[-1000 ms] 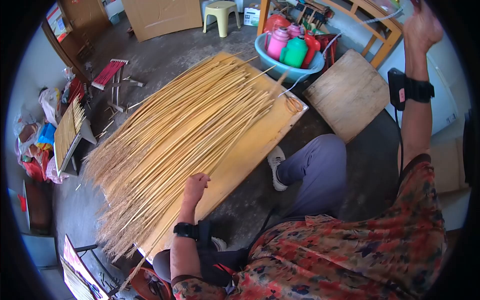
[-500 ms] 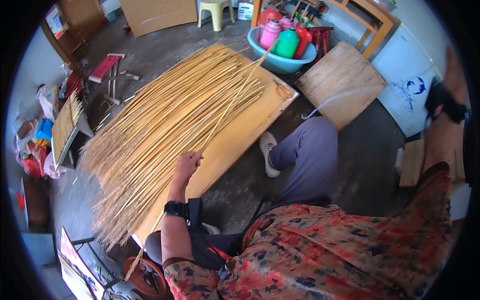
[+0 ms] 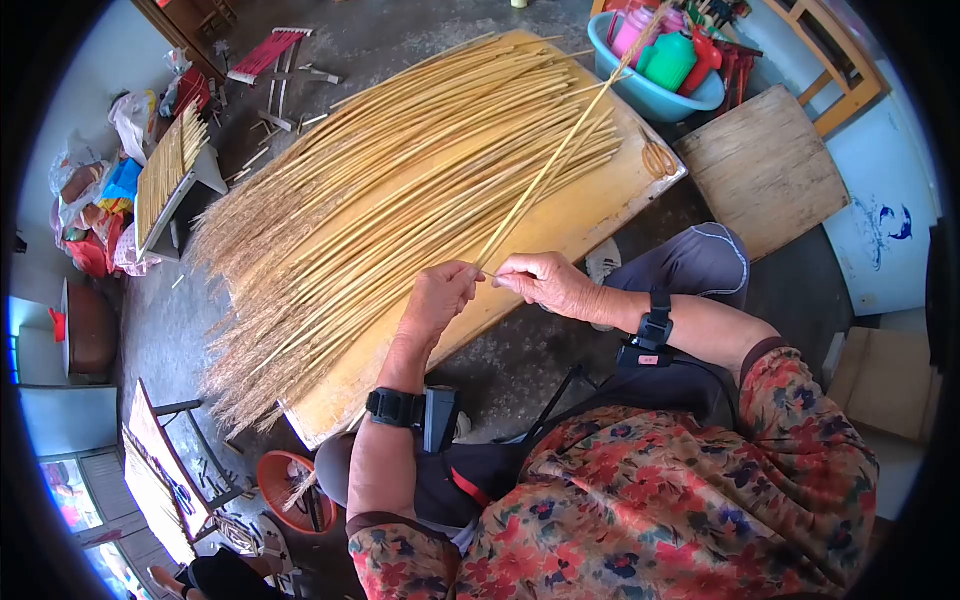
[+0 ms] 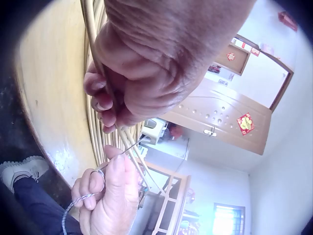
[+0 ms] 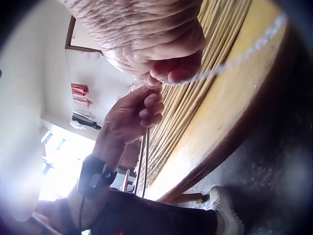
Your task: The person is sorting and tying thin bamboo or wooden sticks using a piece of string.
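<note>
right hand (image 3: 550, 283) now beside stalks (image 3: 527, 200)

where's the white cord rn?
In the right wrist view, the white cord runs from the right hand toward the upper right, in front of the stalks and table; in the head view, it drapes over the right knee.

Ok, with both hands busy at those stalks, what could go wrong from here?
Possibly three things. The cord held in the right hand seems to loop over the knee, so it might snag or tangle. The long stalks gripped by the left hand overlap the basin in the head view; swinging them could brush it, though I can't tell how close they are. The scissors lie near a corner of the table and could get knocked off.
</note>
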